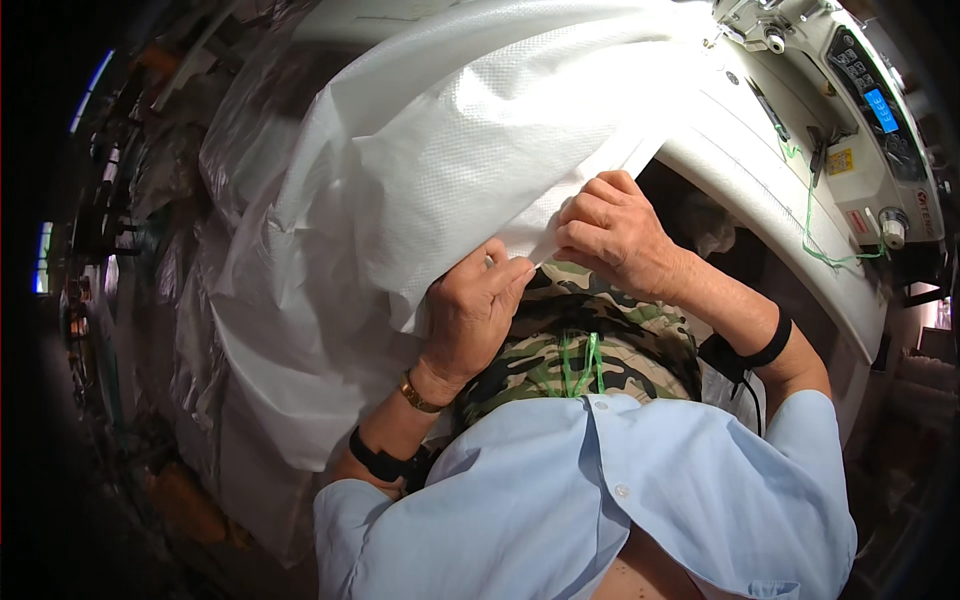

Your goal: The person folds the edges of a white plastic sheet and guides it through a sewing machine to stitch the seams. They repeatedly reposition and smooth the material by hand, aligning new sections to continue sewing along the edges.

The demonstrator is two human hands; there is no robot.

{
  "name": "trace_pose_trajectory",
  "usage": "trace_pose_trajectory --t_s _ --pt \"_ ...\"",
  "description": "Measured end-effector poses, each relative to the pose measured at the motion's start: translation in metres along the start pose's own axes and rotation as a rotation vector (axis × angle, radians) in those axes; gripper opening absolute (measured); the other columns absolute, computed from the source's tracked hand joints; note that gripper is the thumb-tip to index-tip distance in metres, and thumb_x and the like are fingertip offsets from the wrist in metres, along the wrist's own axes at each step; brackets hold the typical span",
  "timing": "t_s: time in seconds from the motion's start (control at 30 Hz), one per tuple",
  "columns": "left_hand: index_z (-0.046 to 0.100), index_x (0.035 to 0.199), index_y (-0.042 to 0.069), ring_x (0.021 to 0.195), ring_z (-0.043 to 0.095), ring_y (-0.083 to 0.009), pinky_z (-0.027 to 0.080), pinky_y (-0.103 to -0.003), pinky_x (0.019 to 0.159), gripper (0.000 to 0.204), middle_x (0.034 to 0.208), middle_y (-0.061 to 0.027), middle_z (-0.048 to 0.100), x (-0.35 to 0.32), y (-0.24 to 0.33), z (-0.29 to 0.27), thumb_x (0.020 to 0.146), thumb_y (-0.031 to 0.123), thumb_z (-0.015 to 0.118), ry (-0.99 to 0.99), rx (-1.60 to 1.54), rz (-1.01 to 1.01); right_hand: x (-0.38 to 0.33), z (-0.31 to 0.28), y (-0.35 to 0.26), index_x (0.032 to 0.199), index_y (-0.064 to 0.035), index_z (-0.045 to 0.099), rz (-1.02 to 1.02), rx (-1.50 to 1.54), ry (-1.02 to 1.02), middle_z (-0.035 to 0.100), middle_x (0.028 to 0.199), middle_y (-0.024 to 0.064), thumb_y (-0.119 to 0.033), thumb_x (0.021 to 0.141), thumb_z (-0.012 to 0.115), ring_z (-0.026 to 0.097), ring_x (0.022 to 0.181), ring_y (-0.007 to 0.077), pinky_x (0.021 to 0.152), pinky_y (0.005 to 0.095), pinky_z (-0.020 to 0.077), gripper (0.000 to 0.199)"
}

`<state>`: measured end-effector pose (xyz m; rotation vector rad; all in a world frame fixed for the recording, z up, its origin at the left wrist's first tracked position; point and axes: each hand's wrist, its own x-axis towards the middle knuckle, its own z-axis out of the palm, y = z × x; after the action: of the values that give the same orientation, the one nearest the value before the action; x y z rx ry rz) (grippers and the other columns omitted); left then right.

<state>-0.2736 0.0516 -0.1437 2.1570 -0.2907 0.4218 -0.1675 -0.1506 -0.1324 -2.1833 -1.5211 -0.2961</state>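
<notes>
A large sheet of white textured fabric (470,140) drapes from the sewing machine table over its near edge and down to the left. My left hand (474,305) pinches the edge of this fabric above my lap. Close beside it, a little to the right and farther up, my right hand (622,238) is closed on the same edge, its fingers curled. A short folded strip of the edge runs between the two hands. The fingertips of both hands are partly hidden by the cloth and knuckles.
At the upper right stands a sewing machine (868,130) with a lit blue display. Green thread (808,215) hangs loosely over its pale table (735,205). More green strands (585,362) lie on my camouflage-patterned lap. Clear plastic sheeting (240,150) hangs at the left, among dim clutter.
</notes>
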Motion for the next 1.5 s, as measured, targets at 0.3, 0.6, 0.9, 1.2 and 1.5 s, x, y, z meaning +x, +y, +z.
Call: trace_pose_trajectory --t_s 0.3,0.6,0.9,1.2,1.5 --pt "0.07 0.109 -0.001 0.068 0.06 -0.0247 0.048 -0.035 0.06 0.029 0.08 -0.0108 0.059 -0.003 0.007 -0.011 0.081 -0.01 0.065 0.001 0.126 0.163 -0.002 -0.029 0.026 0.086 -0.012 0.066 0.144 0.083 0.064 0.058 0.078 0.0001 -0.019 0.081 0.075 0.056 0.078 0.0173 0.082 0.0342 0.041 0.013" --pt "0.067 0.114 0.001 0.062 0.053 -0.0222 0.044 -0.035 0.059 0.033 0.075 -0.0092 0.051 0.018 0.015 -0.023 0.082 0.001 0.069 -0.288 0.053 0.14 -0.001 -0.042 0.046 0.08 -0.0125 0.061 0.095 0.007 -0.035 0.055 0.076 -0.0005 -0.028 0.079 0.076 0.055 0.079 0.0182 0.078 0.0336 0.0407 0.021" --pt "0.072 0.104 -0.003 0.058 0.041 -0.0074 0.033 -0.025 0.052 0.021 0.066 -0.0009 0.048 0.028 0.003 -0.029 0.084 -0.003 0.065 -0.338 -0.387 -0.153 0.0 -0.064 0.086 0.073 -0.0102 0.054 0.1 -0.03 -0.023 0.054 0.073 0.003 -0.038 0.074 0.077 0.057 0.075 0.025 0.069 0.0361 0.0458 0.036" --pt "0.072 0.104 -0.002 0.055 0.043 -0.0111 0.035 -0.028 0.05 0.022 0.063 -0.0029 0.046 0.027 -0.007 -0.033 0.083 -0.005 0.065 -0.352 -0.297 -0.068 -0.002 -0.078 0.121 0.082 -0.0098 0.055 0.148 0.011 -0.006 0.056 0.074 0.003 -0.044 0.073 0.076 0.059 0.076 0.0255 0.07 0.0375 0.0476 0.041" --pt "0.071 0.101 -0.002 0.049 0.052 -0.0242 0.042 -0.035 0.047 0.025 0.064 -0.0101 0.051 0.027 0.009 -0.02 0.078 -0.004 0.064 -0.406 -0.075 0.213 -0.013 -0.092 0.158 0.092 -0.0102 0.054 0.169 -0.115 -0.009 0.055 0.081 0.0029 -0.054 0.072 0.071 0.054 0.081 0.0249 0.081 0.0383 0.0422 0.051"
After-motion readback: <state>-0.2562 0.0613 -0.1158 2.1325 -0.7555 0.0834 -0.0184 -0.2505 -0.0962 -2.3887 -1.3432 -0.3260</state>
